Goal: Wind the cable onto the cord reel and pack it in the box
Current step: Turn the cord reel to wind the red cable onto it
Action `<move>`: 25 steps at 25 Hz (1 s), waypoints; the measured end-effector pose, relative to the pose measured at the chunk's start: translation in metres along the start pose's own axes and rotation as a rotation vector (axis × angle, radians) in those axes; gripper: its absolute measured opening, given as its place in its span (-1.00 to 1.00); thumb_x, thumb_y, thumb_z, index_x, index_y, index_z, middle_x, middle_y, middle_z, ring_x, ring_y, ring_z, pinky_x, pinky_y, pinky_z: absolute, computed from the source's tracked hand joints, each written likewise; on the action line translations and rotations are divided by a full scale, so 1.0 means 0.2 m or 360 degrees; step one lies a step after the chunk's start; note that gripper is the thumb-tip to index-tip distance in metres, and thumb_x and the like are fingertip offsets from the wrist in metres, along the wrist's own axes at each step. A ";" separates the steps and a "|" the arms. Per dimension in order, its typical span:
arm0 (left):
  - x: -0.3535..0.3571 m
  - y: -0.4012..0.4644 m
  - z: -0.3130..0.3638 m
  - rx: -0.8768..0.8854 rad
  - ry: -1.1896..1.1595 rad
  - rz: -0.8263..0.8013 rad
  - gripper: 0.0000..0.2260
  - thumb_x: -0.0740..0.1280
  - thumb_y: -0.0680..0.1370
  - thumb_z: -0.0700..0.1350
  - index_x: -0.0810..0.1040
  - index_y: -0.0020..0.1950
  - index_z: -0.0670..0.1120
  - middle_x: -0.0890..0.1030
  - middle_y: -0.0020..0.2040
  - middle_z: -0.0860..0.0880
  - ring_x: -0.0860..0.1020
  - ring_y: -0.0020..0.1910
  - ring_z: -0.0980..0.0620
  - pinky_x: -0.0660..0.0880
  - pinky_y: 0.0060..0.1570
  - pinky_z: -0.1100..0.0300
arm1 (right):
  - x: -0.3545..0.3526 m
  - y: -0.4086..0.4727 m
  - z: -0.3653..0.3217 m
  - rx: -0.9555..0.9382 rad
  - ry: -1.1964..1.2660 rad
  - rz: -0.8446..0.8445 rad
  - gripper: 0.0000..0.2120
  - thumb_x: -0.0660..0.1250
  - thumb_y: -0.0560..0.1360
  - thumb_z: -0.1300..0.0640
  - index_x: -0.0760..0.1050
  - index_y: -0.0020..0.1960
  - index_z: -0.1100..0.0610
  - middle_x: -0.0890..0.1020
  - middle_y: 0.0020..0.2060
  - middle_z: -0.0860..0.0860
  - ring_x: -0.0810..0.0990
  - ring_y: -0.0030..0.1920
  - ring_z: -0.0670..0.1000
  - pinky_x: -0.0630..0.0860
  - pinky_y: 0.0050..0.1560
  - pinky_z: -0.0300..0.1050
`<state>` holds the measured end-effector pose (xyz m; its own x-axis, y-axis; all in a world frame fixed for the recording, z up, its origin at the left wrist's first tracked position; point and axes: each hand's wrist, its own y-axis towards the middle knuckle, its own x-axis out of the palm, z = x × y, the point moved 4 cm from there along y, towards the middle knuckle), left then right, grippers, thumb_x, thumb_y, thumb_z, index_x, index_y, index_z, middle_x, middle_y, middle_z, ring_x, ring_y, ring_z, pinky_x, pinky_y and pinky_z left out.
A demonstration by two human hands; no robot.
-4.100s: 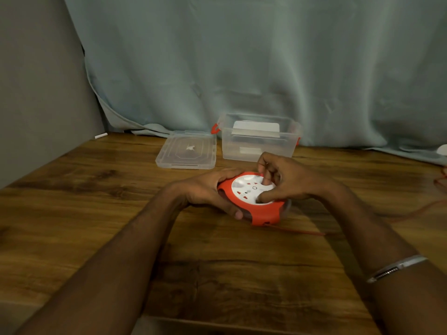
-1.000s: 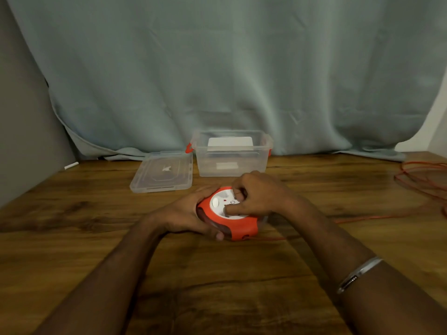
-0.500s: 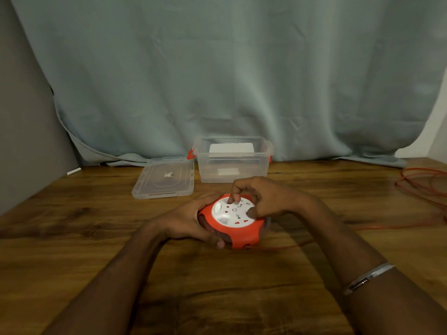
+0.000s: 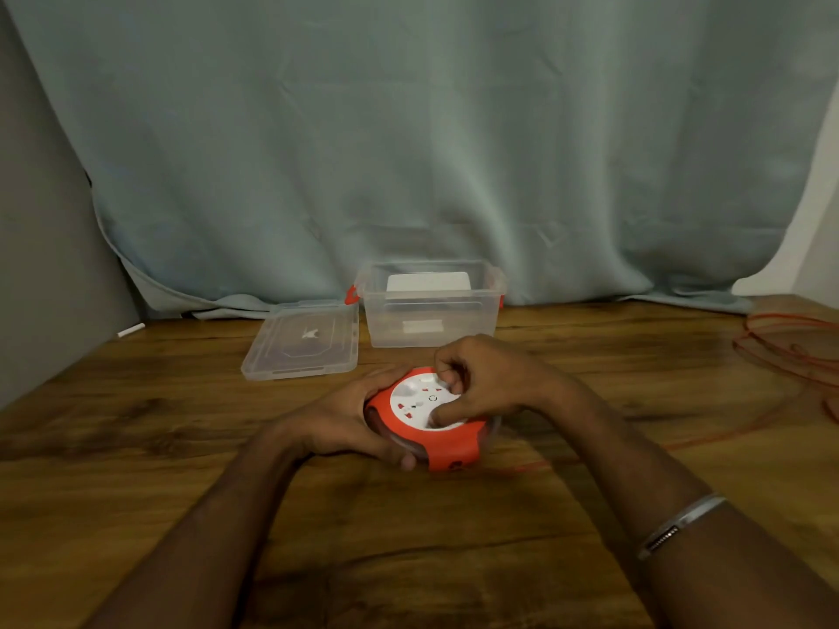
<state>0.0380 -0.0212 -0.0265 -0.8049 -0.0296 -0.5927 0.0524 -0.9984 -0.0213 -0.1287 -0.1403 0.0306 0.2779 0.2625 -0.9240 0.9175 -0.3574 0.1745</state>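
One clear box [image 4: 431, 320] – white pad inside; left hand [image 4: 345, 419], right hand [image 4: 486, 383] grip cord reel [image 4: 431, 424].

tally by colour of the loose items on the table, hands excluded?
Orange and white: 1, the cord reel
Orange: 1, the cable
Clear plastic: 2, the box and its lid
White: 1, a small stick at the far left edge
Total: 5

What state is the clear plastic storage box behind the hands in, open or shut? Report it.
Open. The clear plastic storage box has no cover on its rim; its clear flat lid lies on the wooden table to its left.
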 end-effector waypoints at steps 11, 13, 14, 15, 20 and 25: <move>-0.02 -0.01 0.02 -0.0005 0.0103 0.0130 -0.08 0.72 0.28 -0.08 0.25 0.44 0.32 0.42 0.35 0.34 0.49 0.33 0.23 0.48 0.17 0.45 | 0.02 0.03 -0.06 0.0008 -0.0112 0.0309 -0.72 0.52 0.43 -0.10 0.53 -0.28 0.03 0.59 -0.34 -0.11 0.55 -0.29 -0.13 0.40 -0.31 -0.14; -0.01 -0.02 0.02 -0.0046 0.0087 0.0098 -0.05 0.73 0.27 -0.06 0.27 0.50 0.28 0.45 0.35 0.32 0.49 0.35 0.20 0.49 0.24 0.40 | -0.02 0.02 -0.02 -0.0041 0.0060 0.0131 -0.86 0.50 0.42 0.11 0.63 -0.05 -0.04 0.65 -0.15 -0.16 0.57 -0.20 -0.15 0.50 -0.26 -0.12; -0.01 -0.01 0.02 -0.0054 0.0083 0.0085 0.00 0.74 0.25 -0.02 0.27 0.55 0.24 0.46 0.39 0.28 0.48 0.39 0.17 0.49 0.33 0.31 | -0.03 0.01 0.00 -0.0045 0.0106 0.0005 -0.76 0.47 0.43 0.18 0.64 0.05 -0.08 0.63 -0.09 -0.19 0.58 -0.17 -0.15 0.53 -0.26 -0.13; -0.01 -0.01 0.01 -0.0055 0.0084 0.0077 0.05 0.75 0.23 0.03 0.26 0.60 0.20 0.45 0.45 0.24 0.46 0.43 0.14 0.47 0.42 0.20 | -0.03 0.00 0.02 -0.0036 0.0126 -0.0128 -0.69 0.46 0.45 0.22 0.64 0.12 -0.09 0.58 -0.09 -0.24 0.56 -0.19 -0.17 0.50 -0.29 -0.23; -0.01 -0.01 0.01 -0.0071 0.0128 0.0050 0.12 0.75 0.23 0.05 0.20 0.66 0.17 0.40 0.52 0.20 0.42 0.47 0.13 0.44 0.46 0.17 | -0.02 0.01 0.10 -0.0075 0.0303 -0.0226 -0.61 0.50 0.49 0.24 0.60 0.25 -0.06 0.64 0.10 -0.13 0.66 -0.06 -0.06 0.63 -0.21 -0.13; 0.00 0.00 0.01 -0.0086 0.0158 0.0070 0.10 0.73 0.27 0.00 0.16 0.67 0.15 0.35 0.45 0.26 0.36 0.45 0.16 0.37 0.28 0.40 | -0.02 0.01 0.12 -0.0050 0.0440 -0.0195 -0.58 0.61 0.40 0.23 0.44 0.08 0.02 0.70 0.10 -0.04 0.58 -0.25 -0.31 0.46 -0.31 -0.30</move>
<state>0.0378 -0.0204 -0.0246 -0.7390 -0.0658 -0.6705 0.1202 -0.9921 -0.0351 -0.1356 -0.1630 0.0274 0.2277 0.5376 -0.8119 0.9561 -0.2813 0.0819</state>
